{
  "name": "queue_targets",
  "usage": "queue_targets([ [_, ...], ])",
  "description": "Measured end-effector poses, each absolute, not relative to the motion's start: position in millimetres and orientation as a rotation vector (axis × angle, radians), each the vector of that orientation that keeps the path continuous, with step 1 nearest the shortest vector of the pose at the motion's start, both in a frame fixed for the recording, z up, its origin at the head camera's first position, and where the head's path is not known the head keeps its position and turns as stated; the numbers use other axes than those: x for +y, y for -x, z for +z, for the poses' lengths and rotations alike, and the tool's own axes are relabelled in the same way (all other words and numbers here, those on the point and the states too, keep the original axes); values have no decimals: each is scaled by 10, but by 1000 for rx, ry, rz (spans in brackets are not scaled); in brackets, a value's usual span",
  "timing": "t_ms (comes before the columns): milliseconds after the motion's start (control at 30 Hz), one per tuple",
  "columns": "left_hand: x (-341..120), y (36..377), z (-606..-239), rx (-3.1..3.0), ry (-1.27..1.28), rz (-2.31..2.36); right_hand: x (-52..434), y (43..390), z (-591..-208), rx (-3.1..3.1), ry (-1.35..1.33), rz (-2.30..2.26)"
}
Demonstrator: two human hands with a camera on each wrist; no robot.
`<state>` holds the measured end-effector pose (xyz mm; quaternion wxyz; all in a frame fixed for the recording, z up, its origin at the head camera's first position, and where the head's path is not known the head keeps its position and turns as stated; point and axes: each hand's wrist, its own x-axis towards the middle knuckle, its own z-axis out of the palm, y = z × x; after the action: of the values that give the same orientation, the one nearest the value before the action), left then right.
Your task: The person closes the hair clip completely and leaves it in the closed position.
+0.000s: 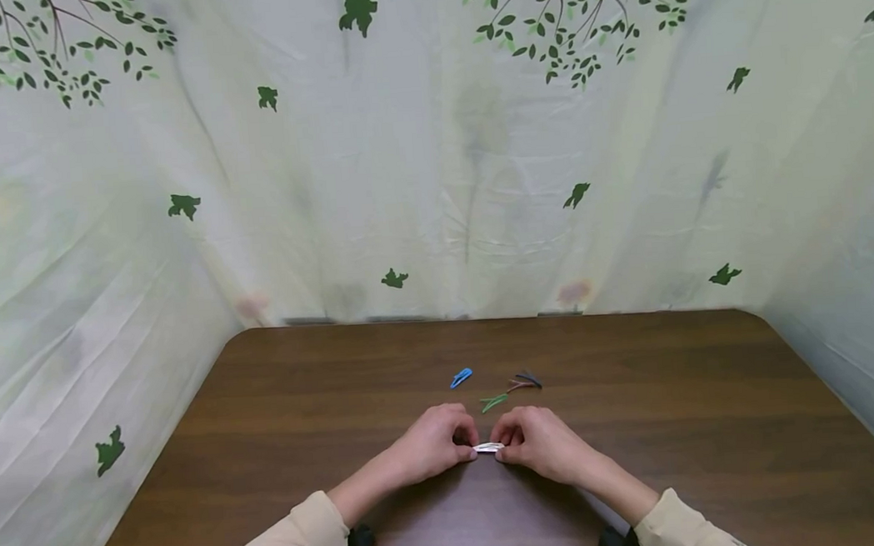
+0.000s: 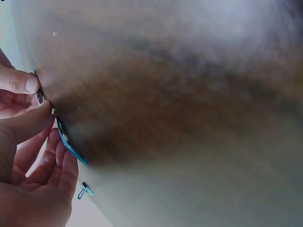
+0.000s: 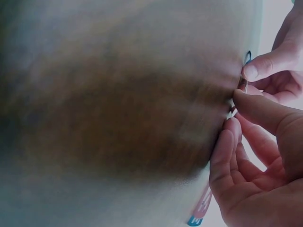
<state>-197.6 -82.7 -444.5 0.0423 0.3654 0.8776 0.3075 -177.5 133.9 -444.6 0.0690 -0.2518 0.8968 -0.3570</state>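
Left hand (image 1: 442, 445) at 9 o'clock, right hand (image 1: 544, 447) at 3, both pinching the white strip (image 1: 489, 448), 1 end each, around mid-desk (image 1: 267, 450)! Beyond the strip: blue piece (image 1: 461, 377) at 11, green piece (image 1: 494, 402) at 12, dark piece (image 1: 532, 380) at 1.

No words, brands or numbers legible in any view. In the right wrist view, whitish marks on a pinkish strip (image 3: 200, 208) with a blue tip, too blurred to read. In the head view, faint dark marks on the right sleeve (image 1: 685, 529), too small to tell as lettering or pattern.
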Motion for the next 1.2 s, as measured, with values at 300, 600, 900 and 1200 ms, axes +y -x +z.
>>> queue_targets([
  [300,-821,1982,-4483,2678,-1107,926,1350,1758,-4462,2691,758,-1101],
  [600,-915,1956,-4452,2702,-1103,1039,1361,1761,-4422,2677,757,-1161],
  [900,-988,2034,-4367,2790,-969,1136,1481,1788,-4352,2734,651,-1222],
  [1200,-964,2148,-4398,2785,-956,1136,1533,1883,-4365,2782,575,-1266],
])
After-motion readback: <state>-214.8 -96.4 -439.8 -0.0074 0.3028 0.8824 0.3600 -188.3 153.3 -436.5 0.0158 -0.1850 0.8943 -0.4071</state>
